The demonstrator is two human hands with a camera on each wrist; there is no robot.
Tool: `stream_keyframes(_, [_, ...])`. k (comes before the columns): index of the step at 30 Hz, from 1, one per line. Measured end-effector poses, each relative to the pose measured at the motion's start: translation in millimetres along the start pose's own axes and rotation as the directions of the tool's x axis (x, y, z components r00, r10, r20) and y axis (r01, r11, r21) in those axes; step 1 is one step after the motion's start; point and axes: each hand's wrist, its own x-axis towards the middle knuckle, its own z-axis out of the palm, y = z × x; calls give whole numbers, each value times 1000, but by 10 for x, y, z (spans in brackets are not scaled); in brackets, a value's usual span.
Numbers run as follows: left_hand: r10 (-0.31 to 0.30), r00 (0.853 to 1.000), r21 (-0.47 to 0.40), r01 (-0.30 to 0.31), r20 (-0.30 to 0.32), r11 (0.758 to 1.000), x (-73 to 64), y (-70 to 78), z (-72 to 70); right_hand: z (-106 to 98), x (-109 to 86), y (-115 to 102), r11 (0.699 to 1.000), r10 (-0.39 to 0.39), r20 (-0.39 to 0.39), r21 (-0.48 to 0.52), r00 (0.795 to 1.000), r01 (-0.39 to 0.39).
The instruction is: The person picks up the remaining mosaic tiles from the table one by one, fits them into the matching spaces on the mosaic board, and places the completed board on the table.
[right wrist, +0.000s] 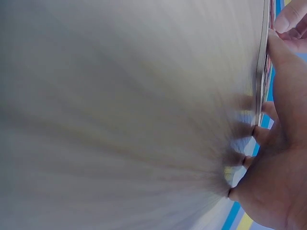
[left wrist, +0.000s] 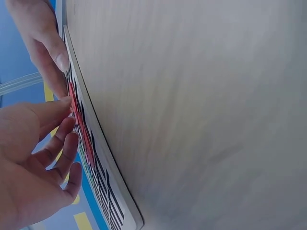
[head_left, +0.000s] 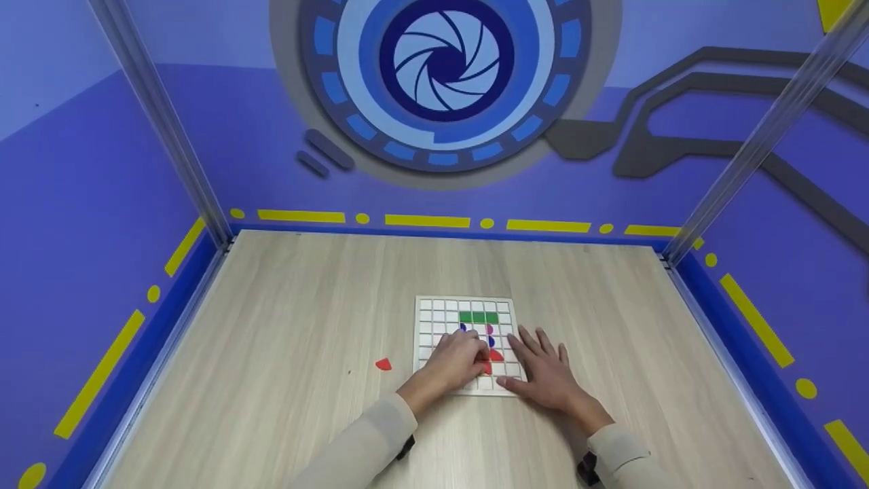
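Observation:
A square white board [head_left: 438, 307] with a dark grid lies on the table, bearing green, blue, pink and red pieces. My left hand [head_left: 456, 358] is over its middle, fingers curled. Its thumb and forefinger pinch a red piece [head_left: 487, 367] down at the board's surface; in the left wrist view, red pieces [left wrist: 86, 141] run along the grid beside the fingertips. My right hand [head_left: 548, 372] rests at the board's right edge with fingers spread. Its thumb lies on the near right corner, the other fingertips on the edge and the table.
One loose red piece [head_left: 384, 365], with a curved edge, lies on the wooden table [head_left: 305, 326] left of the board. Blue panels [head_left: 224, 136] with yellow marks stand around the table on the far side and both flanks, with metal posts at the corners.

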Motion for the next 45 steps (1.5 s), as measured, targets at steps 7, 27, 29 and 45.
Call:
stream_keyframes(7, [43,999,7,-43,-21,999,47,23,27,-3,10,3,1000,-14,1,5,1000,14])
stream_keyframes(27, [32,999,-14,-32,-16,999,42,-13,27,22,24,0,1000,6,4,5,1000,-6])
stream_keyframes(29, [32,999,-10,-32,-8,999,37,-13,23,21,22,-2,1000,9,5,2,1000,-9])
stream_keyframes(45, [56,998,15,-55,-17,998,2,-47,17,4,1,-16,1000,2,-14,9,1000,-2])
